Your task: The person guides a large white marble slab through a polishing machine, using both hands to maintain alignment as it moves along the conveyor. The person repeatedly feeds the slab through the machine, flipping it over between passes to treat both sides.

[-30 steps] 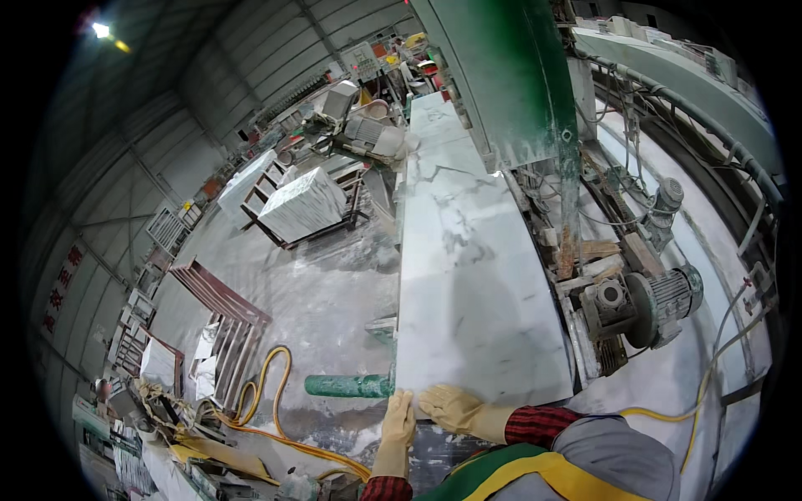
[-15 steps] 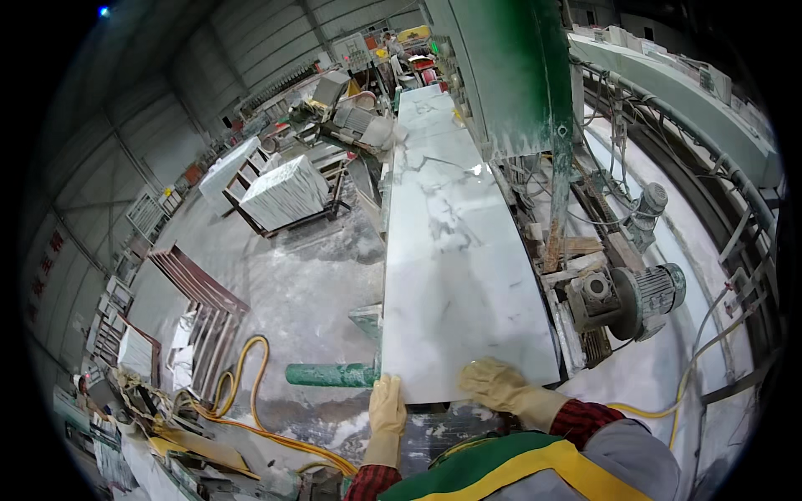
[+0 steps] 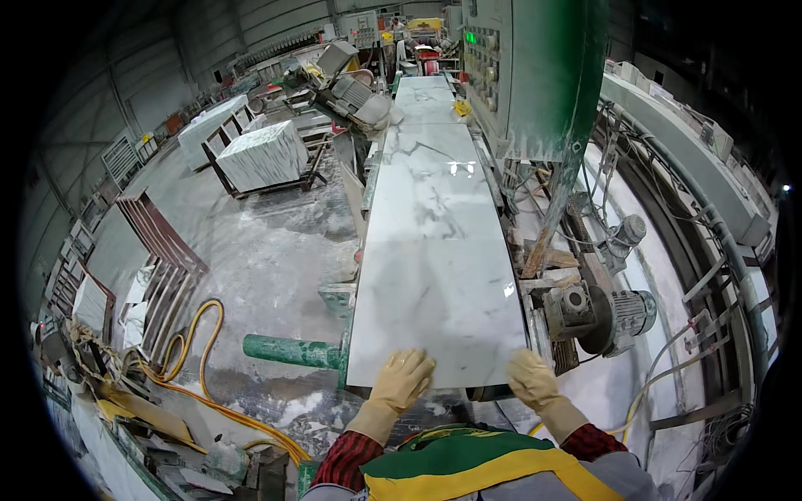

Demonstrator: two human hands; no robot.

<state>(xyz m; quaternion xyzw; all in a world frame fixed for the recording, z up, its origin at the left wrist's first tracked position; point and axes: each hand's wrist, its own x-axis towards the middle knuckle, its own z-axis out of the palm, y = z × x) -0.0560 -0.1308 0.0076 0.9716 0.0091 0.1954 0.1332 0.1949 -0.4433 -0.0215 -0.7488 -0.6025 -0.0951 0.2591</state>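
A white, grey-veined marble slab (image 3: 434,309) lies flat at the near end of a long conveyor line. My left hand (image 3: 401,384), in a cream rubber glove, rests across its near edge, left of the middle, fingers lying on the polished top. At the near right corner my right hand (image 3: 536,386), gloved alike, has its fingers bent around the edge; its thumb is hidden. Beyond this piece, another veined slab (image 3: 426,179) continues the row, close against it. A shadow falls over the nearer slab.
A green pipe (image 3: 292,351) juts out left of the line. On the right are motors (image 3: 618,321) and a tall green control cabinet (image 3: 535,83). A yellow hose (image 3: 205,367) curls over the left floor, near metal racks (image 3: 163,242). Stacked slabs (image 3: 263,156) stand farther back.
My left hand has moved from the near left corner onto the slab's near edge. My right hand has shifted from the top surface to the right corner. The view has turned.
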